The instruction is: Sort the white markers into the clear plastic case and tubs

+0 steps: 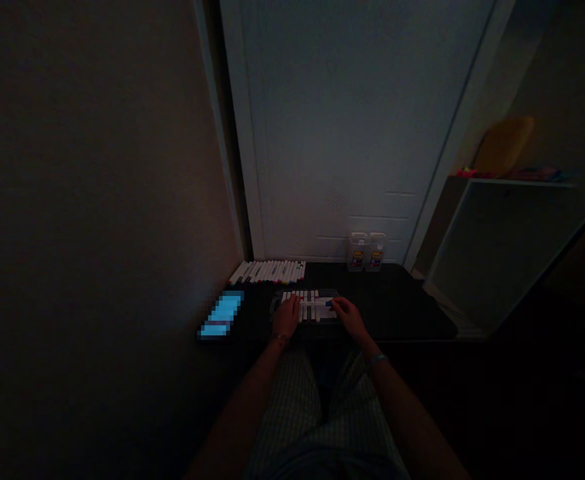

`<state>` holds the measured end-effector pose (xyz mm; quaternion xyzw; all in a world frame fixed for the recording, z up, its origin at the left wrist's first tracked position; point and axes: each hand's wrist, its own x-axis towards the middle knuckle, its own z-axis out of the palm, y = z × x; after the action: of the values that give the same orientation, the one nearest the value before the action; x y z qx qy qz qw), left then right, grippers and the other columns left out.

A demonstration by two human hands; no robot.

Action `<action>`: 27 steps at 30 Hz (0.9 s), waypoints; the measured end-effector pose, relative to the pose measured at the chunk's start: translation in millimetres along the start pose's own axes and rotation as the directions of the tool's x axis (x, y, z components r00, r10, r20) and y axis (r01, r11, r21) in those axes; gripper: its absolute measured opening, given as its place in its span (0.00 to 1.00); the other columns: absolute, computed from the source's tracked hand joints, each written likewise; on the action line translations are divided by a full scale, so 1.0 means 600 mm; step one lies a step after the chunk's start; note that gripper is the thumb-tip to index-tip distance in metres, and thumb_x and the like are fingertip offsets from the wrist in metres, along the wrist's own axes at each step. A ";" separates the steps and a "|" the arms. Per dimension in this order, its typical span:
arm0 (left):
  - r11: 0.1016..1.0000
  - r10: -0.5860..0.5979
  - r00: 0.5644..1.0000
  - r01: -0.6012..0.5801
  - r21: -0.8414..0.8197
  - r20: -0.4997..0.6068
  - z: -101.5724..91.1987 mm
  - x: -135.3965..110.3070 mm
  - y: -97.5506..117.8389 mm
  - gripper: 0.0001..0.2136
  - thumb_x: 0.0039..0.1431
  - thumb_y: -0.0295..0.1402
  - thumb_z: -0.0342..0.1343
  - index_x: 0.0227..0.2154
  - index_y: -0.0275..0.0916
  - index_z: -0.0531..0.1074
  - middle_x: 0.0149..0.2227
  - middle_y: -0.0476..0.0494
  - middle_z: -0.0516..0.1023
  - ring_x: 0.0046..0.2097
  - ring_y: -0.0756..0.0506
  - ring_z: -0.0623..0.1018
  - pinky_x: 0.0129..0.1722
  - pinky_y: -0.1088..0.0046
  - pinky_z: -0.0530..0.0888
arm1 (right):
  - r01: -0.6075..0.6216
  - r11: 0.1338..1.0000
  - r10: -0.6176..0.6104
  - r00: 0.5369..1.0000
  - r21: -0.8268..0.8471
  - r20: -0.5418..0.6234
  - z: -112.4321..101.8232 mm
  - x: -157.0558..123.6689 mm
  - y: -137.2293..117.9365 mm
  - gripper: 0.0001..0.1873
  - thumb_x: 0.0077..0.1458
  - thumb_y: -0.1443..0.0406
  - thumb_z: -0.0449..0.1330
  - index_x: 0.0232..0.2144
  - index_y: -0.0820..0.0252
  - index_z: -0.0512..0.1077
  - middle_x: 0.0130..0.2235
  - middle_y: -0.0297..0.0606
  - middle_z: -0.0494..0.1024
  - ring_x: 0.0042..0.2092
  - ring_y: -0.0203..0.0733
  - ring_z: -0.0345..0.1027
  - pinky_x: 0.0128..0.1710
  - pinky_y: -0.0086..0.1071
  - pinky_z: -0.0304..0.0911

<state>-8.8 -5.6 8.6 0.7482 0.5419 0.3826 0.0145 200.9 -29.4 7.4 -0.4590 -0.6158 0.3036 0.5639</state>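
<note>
Between my two hands a white marker [316,303] with a blue end lies sideways above a clear plastic case [329,292]. My right hand [348,316] pinches the marker's blue end. My left hand [286,317] is closed at the other end of it, over the left part of the case. Inside the case several white markers [305,316] stand side by side in a row. Part of that row is hidden under my left hand.
A row of several white markers [267,271] with coloured ends lies at the table's back left. Two clear containers [366,252] with labels stand by the white door [352,133]. A lit, blurred screen [221,315] is at left on the black table [397,307]. A cabinet [502,247] stands right.
</note>
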 end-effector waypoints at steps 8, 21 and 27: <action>0.999 0.019 1.000 -0.019 0.026 0.017 0.002 -0.002 0.001 0.14 0.64 0.37 0.36 0.37 0.40 0.66 0.34 0.44 0.74 0.37 0.47 0.73 0.35 0.73 0.65 | -0.008 1.000 0.008 1.000 -0.015 -0.011 -0.002 -0.001 -0.005 0.18 0.51 0.50 0.52 0.32 0.57 0.72 0.33 0.36 0.76 0.38 0.42 0.68 0.40 0.32 0.61; 0.996 0.046 0.998 -0.049 0.070 0.042 -0.003 -0.003 0.006 0.14 0.64 0.36 0.37 0.39 0.39 0.66 0.37 0.43 0.73 0.40 0.47 0.72 0.39 0.73 0.65 | -0.007 0.998 0.007 1.000 0.067 -0.006 -0.005 0.000 0.003 0.18 0.51 0.52 0.55 0.38 0.56 0.72 0.40 0.38 0.75 0.43 0.44 0.67 0.43 0.34 0.61; 0.997 0.027 0.998 -0.031 0.072 0.059 -0.004 -0.003 0.008 0.14 0.64 0.35 0.37 0.41 0.39 0.67 0.38 0.43 0.73 0.40 0.47 0.72 0.39 0.73 0.65 | 0.002 1.000 -0.001 1.000 0.023 -0.008 -0.006 -0.001 0.001 0.19 0.51 0.51 0.54 0.38 0.57 0.72 0.40 0.38 0.76 0.43 0.44 0.67 0.44 0.35 0.60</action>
<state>-6.7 -9.7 11.2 0.7667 0.5441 0.3408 -0.0027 204.4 -30.1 7.6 -0.4531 -0.6103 0.3086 0.5719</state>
